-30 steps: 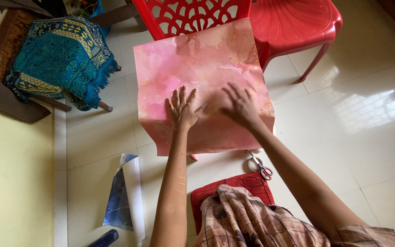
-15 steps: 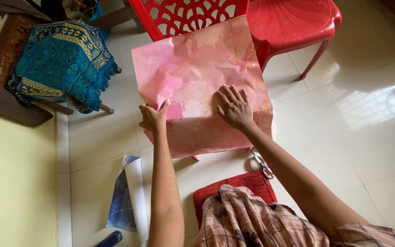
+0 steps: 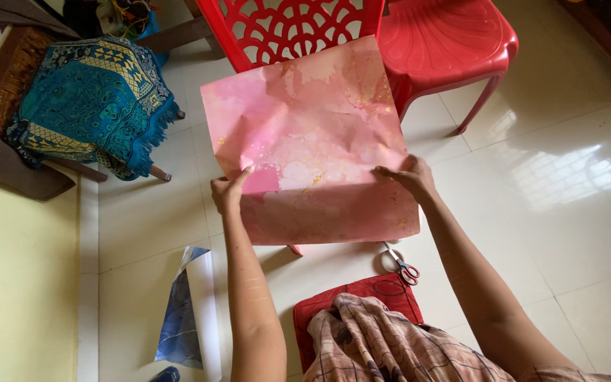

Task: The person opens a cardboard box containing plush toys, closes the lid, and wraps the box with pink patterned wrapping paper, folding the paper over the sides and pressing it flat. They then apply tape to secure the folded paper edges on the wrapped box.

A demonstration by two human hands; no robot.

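Observation:
A large pink marbled sheet of paper with gold flecks lies spread over a red plastic chair in front of me. My left hand grips the sheet's left edge, thumb on top. My right hand holds the right edge, fingers curled over it. The lower part of the sheet hangs down over the seat's front. The chair's seat is hidden under the paper.
Scissors with red handles lie on the white tiled floor beside a red cushion. A blue patterned sheet curls on the floor at left. A second red chair stands to the right. A teal fringed cloth covers a seat at far left.
Both hands left the flat middle of the pink sheet and moved outward: first the left to the left edge, then the right to the right edge. Both now grip the paper.

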